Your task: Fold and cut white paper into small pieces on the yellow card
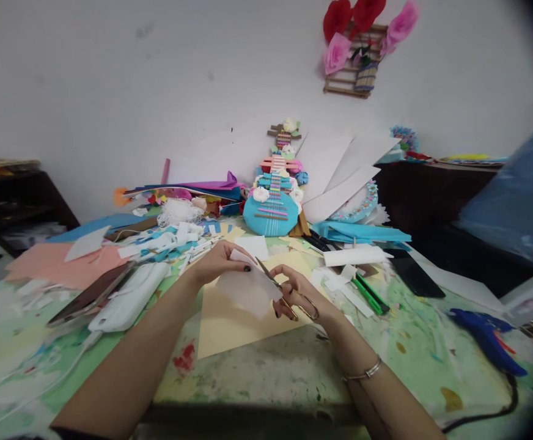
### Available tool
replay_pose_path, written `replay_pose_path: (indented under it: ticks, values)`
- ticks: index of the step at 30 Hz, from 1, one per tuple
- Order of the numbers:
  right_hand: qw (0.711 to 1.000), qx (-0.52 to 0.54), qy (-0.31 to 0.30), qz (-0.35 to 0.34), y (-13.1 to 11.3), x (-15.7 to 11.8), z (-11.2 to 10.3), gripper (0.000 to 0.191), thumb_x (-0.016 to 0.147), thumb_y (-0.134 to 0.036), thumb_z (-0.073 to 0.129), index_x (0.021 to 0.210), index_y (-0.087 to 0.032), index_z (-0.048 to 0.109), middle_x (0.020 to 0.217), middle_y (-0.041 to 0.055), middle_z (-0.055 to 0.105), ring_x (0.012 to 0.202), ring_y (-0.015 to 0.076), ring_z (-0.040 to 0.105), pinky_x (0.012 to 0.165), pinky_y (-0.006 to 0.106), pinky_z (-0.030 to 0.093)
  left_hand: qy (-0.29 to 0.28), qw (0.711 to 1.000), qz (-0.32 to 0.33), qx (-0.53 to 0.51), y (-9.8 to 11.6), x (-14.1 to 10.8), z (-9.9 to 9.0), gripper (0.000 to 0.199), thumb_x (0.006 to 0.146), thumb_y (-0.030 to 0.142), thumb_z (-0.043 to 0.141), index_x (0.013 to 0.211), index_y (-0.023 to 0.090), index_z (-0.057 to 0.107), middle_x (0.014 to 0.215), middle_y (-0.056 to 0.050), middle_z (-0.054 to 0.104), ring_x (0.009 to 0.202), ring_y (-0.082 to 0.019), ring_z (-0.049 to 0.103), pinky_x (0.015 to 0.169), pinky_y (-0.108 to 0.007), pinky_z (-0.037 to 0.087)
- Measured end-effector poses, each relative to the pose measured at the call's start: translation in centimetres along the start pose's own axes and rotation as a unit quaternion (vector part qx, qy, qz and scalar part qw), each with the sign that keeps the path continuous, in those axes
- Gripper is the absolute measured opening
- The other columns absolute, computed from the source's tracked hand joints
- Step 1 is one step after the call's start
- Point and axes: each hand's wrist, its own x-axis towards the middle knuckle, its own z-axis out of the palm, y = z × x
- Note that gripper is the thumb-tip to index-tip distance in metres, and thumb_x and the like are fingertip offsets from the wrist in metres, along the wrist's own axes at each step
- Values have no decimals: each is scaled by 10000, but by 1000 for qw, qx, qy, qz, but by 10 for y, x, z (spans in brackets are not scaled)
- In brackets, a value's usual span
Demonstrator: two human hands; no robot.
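Green table (266, 373), cluttered. Cream sheet (225, 333) under the hands; blue lute (270, 214) behind, glue gun (484, 336) far right, black phone (415, 273) nearer. Left hand (224, 259) pinches white paper (248, 290) over the sheet. Right hand (297, 287) grips scissors (270, 277), fingers at the handles, blades by the paper's edge.

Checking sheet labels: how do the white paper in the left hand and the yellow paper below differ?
Pose: the white paper is held up in the left hand; the yellow paper lies flat on the table.
Size: the white paper looks smaller than the yellow paper.
Both are thin sheets.
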Motion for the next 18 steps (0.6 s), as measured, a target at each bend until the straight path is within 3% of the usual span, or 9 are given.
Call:
replay_pose_path:
  ticks: [6,18]
  values:
    - [1000,1,11,-9,0,-1,2,575,751,-628,537,1068,-176,377,552,-54,558,379,65,412,502,246,429,-28,1000,3,9,2,1,3,207,618,256,765,770,118,742,749,-87,723,599,-152,635,532,-205,487]
    - [999,6,25,22,6,3,-1,524,701,-586,615,979,-200,397,427,-96,506,290,42,307,365,169,308,-3,999,-43,-23,-5,1,-1,197,583,268,783,702,122,725,623,-52,693,498,-133,602,472,-206,466]
